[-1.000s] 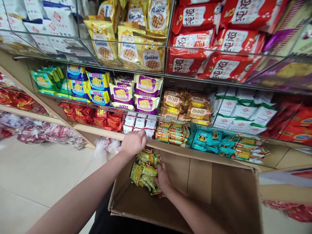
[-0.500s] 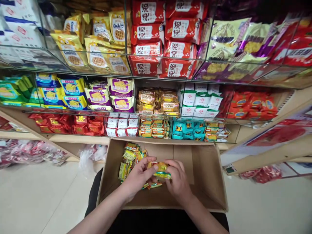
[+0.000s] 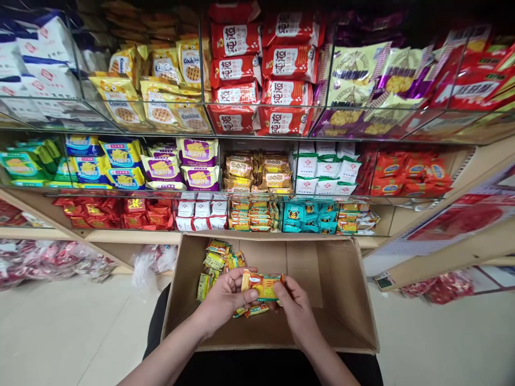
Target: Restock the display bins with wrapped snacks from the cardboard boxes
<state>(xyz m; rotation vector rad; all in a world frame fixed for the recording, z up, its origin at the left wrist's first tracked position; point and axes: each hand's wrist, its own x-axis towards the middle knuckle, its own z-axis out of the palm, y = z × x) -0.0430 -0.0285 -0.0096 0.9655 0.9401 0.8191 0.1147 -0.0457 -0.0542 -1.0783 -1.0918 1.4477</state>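
Over an open cardboard box (image 3: 350, 321), a yellow and orange snack packet (image 3: 263, 286) is held level, its printed face turned up. My left hand (image 3: 225, 297) grips its left end with the thumb on top. At the right end my right hand (image 3: 293, 303) pinches the packet, thumb on the face. Several small yellow-green packets (image 3: 215, 261) lie in the left part of the box, and a few more (image 3: 256, 309) show just below my hands. Whether another packet lies under the held one is hidden.
Behind the box, glass-fronted shelves (image 3: 257, 140) hold rows of wrapped snacks. Yellow packets (image 3: 261, 215) and teal packets (image 3: 309, 216) stand in the lowest row, just beyond the box's back edge. Plastic bags (image 3: 147, 268) lie at the lower left.
The held packet has been tilted so its printed face shows more fully. My right fingers have moved down to its right end. The view has shifted slightly.
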